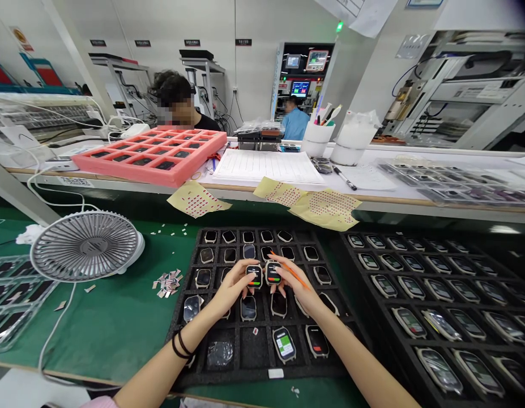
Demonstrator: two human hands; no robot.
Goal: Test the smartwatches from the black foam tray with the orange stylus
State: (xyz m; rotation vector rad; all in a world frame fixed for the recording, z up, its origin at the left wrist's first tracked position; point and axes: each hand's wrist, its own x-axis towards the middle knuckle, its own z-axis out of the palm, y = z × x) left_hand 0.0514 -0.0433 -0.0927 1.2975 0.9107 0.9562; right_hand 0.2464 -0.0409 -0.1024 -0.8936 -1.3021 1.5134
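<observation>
My left hand (238, 280) grips a smartwatch body (254, 276) with a lit screen, its thumb over the glass. A second lit smartwatch body (273, 273) is between the fingers of my right hand (290, 277), which also carries a thin orange stick (294, 272). Both watches are held side by side above a black foam tray (250, 375). In the tray's cells lie several strapless watch bodies, mostly dark. Near its front edge, one watch (284, 344) shows a green and white screen, and another cell holds a clear plastic piece (220, 353).
Right of the tray stands another black foam tray (372, 309) of watches. A round fan (92, 245) and a pile of small tabs (167, 283) are to the left. On the shelf sit a pink foam tray (177, 177) and papers (266, 166). Two people are beyond.
</observation>
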